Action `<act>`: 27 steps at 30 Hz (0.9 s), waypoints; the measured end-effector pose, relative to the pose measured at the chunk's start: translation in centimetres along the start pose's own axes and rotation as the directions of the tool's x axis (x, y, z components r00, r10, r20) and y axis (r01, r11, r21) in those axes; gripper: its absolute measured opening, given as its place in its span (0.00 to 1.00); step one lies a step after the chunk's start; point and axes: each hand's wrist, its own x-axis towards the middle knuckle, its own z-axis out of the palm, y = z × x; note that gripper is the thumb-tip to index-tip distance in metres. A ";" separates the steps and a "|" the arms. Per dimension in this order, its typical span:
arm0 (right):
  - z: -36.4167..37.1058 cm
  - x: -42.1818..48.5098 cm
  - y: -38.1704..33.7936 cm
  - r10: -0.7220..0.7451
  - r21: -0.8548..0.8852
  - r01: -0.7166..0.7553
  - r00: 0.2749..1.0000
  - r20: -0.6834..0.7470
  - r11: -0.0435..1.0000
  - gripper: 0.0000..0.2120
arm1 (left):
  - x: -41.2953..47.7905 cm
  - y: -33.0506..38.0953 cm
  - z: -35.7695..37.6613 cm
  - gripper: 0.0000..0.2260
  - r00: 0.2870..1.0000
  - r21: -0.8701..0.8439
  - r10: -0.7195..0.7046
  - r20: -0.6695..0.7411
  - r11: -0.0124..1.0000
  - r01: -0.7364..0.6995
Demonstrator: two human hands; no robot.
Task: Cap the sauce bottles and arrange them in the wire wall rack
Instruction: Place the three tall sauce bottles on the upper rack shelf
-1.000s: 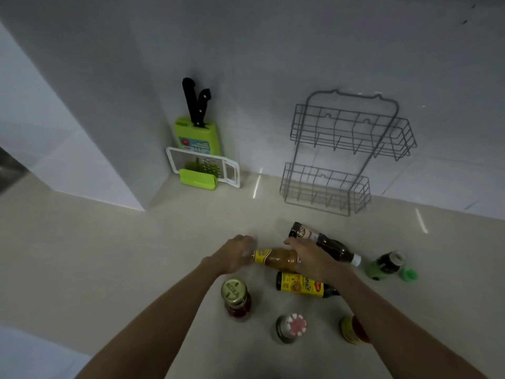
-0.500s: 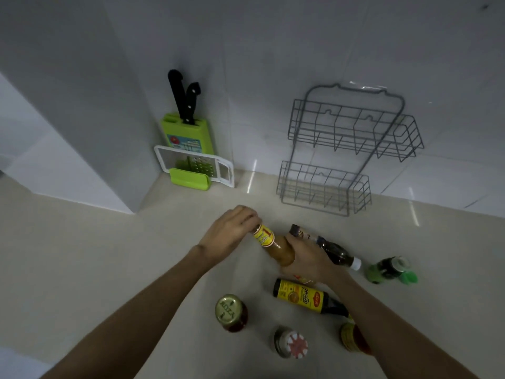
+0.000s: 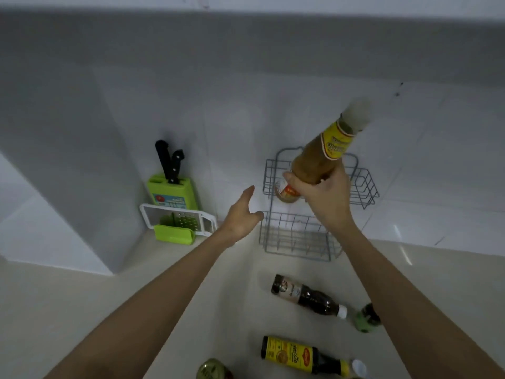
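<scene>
racking the capped sauce bottle (image 3: 318,162)
right hand (image 3: 325,198) clamped on its base, left hand (image 3: 241,214) spread, empty; keep btl upright, lower into rack (image 3: 366,187) top tier.

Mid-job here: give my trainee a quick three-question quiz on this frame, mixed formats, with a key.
1. True or false: the right hand holds the amber sauce bottle in front of the upper basket of the wire rack.
2. Multiple choice: the left hand is A) gripping a jar, B) open and holding nothing, C) holding a knife.
3. Fill in: the dark bottle with the white cap and the yellow-labelled bottle both lie on their ____ on the counter.

Key: 1 true; 2 B; 3 sides.
</scene>
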 end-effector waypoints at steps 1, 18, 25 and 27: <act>0.5 1.2 0.0 -0.008 0.010 0.008 1.000 -0.024 1.000 0.28 | 0.3 0.4 0.3 0.34 0.999 -0.022 -0.022 0.028 0.999 0.023; 4.5 7.8 4.0 0.187 -0.239 -0.110 0.924 0.333 0.965 0.32 | 2.0 1.7 0.7 0.37 0.984 -0.156 -0.008 0.178 0.987 0.037; 4.5 5.1 5.3 0.222 -0.232 -0.156 0.930 0.292 0.960 0.31 | 0.5 0.9 2.1 0.38 0.976 -0.113 -0.040 0.216 0.991 0.066; 4.7 5.3 4.5 0.227 -0.213 -0.165 0.922 0.313 0.963 0.32 | 1.0 0.9 1.5 0.38 0.976 -0.081 -0.036 0.213 0.995 0.054</act>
